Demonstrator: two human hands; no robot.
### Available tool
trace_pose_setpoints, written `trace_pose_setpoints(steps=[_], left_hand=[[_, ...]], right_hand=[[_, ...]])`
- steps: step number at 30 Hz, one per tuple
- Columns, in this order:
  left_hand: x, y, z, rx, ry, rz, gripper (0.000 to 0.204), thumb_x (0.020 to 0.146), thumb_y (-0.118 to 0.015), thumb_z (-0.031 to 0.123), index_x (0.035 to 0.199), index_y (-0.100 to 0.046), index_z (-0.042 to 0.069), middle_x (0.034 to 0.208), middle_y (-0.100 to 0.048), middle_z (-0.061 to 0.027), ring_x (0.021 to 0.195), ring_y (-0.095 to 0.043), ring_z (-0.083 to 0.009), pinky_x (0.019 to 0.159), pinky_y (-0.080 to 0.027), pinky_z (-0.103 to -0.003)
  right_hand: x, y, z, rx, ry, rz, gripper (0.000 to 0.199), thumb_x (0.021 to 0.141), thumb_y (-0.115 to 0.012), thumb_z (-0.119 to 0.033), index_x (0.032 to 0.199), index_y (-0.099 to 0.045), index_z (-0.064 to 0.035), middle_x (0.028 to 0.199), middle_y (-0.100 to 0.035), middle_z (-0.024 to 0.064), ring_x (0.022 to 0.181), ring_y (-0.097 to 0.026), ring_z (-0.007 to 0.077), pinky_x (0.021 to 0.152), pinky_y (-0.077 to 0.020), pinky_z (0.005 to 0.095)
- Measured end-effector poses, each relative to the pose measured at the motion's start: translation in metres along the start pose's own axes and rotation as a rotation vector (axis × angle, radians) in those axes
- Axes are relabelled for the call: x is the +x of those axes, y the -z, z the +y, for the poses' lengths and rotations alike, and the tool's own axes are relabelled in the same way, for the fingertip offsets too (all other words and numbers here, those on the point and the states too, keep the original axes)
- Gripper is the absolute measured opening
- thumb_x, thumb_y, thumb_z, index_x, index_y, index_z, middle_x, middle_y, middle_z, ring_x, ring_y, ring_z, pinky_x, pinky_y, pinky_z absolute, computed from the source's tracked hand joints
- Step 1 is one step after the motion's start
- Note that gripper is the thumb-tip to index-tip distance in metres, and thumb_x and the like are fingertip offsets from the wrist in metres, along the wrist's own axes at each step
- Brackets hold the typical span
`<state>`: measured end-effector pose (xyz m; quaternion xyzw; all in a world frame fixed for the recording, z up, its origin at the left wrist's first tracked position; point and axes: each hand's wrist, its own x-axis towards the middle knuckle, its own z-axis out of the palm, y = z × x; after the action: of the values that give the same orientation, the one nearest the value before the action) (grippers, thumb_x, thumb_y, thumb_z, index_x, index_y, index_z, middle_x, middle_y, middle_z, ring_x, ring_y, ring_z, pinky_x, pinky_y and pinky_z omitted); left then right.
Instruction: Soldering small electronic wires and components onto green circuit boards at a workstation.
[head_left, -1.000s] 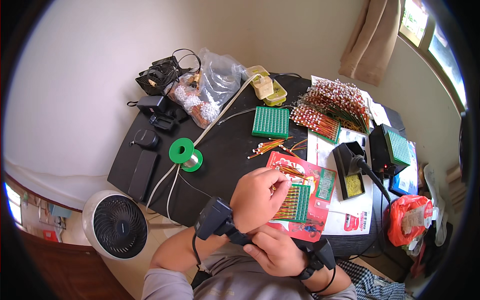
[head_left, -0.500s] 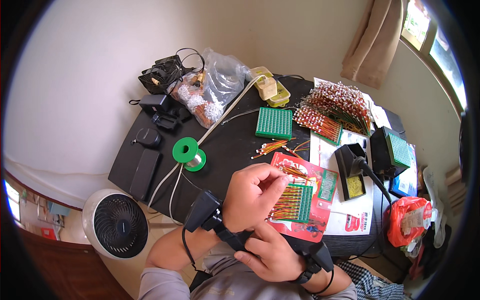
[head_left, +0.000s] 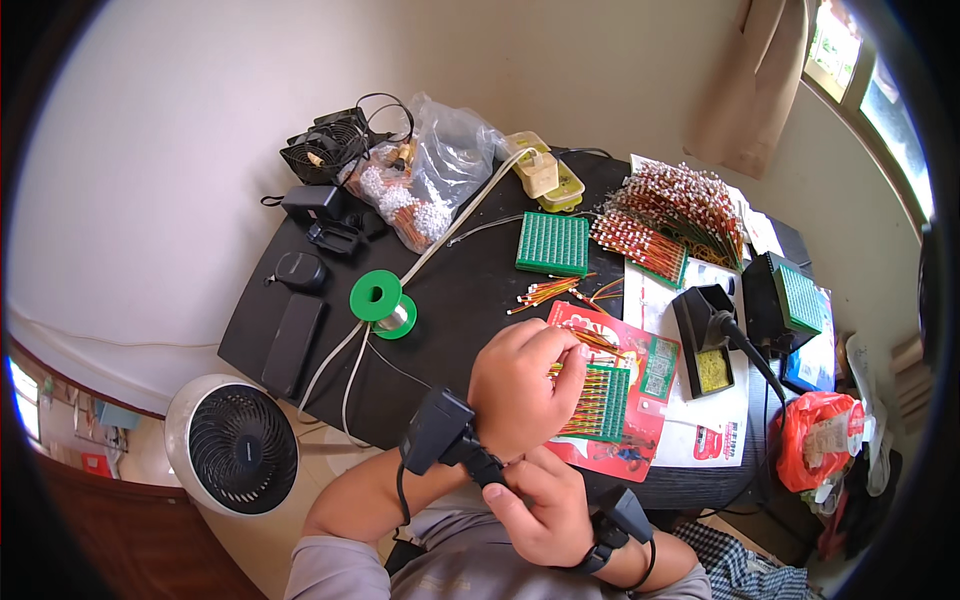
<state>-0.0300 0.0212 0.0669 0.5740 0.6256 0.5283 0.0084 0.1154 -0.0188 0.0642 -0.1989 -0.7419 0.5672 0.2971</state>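
My left hand (head_left: 525, 385) is curled into a loose fist over the table's front edge, and nothing shows in it. On its wrist sits a black box-shaped device (head_left: 437, 430) with a black strap (head_left: 483, 466). My right hand (head_left: 540, 510) pinches that strap at the underside of the left wrist. A similar black device (head_left: 622, 515) is on the right wrist. Just beyond the left hand, a green circuit board panel (head_left: 612, 405) with rows of red and yellow wires lies on a red printed sheet (head_left: 640, 440). My left hand partly covers the panel.
A green solder spool (head_left: 377, 295) stands left of centre. Loose wires (head_left: 545, 292) and a stack of green panels (head_left: 552, 243) lie farther back. To the right are a soldering iron stand (head_left: 705, 330) and a wired bundle (head_left: 675, 210). A white fan (head_left: 235, 445) stands left.
Both hands have shifted slightly right. The left hand has turned a little, and my right thumb has moved up onto the strap.
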Motion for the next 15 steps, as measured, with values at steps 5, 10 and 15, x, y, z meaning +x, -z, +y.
trace_pose_setpoints(steps=[5,10,15], left_hand=[[-0.001,-0.002,-0.001,0.175,-0.126,0.026,0.005,0.082,-0.073,0.002,0.084,-0.068,0.004,0.076,-0.064,-0.0096,0.069,-0.062,-0.0326,0.061,-0.051,-0.040],[-0.001,-0.008,-0.008,0.425,-0.334,0.003,0.011,0.081,-0.074,0.006,0.078,-0.063,0.007,0.073,-0.054,-0.0054,0.065,-0.057,-0.0256,0.056,-0.048,-0.038],[-0.003,-0.008,-0.025,0.643,-0.420,0.001,0.016,0.081,-0.073,0.009,0.074,-0.058,0.010,0.070,-0.047,-0.0031,0.062,-0.051,-0.0213,0.052,-0.044,-0.035]], right_hand=[[-0.003,-0.006,-0.001,0.154,-0.099,0.075,0.012,0.090,-0.072,-0.003,0.084,-0.063,0.0027,0.087,-0.060,0.0119,0.064,-0.056,0.0193,0.056,-0.0444,0.0315],[-0.002,-0.005,0.000,-0.013,0.094,0.077,0.013,0.084,-0.071,0.001,0.079,-0.059,0.0027,0.099,-0.063,0.0174,0.070,-0.058,0.0215,0.063,-0.0465,0.0292],[-0.003,-0.013,0.006,0.090,0.037,0.039,0.013,0.082,-0.073,0.000,0.079,-0.060,0.0029,0.104,-0.063,0.0212,0.075,-0.061,0.0249,0.065,-0.0477,0.0298]])
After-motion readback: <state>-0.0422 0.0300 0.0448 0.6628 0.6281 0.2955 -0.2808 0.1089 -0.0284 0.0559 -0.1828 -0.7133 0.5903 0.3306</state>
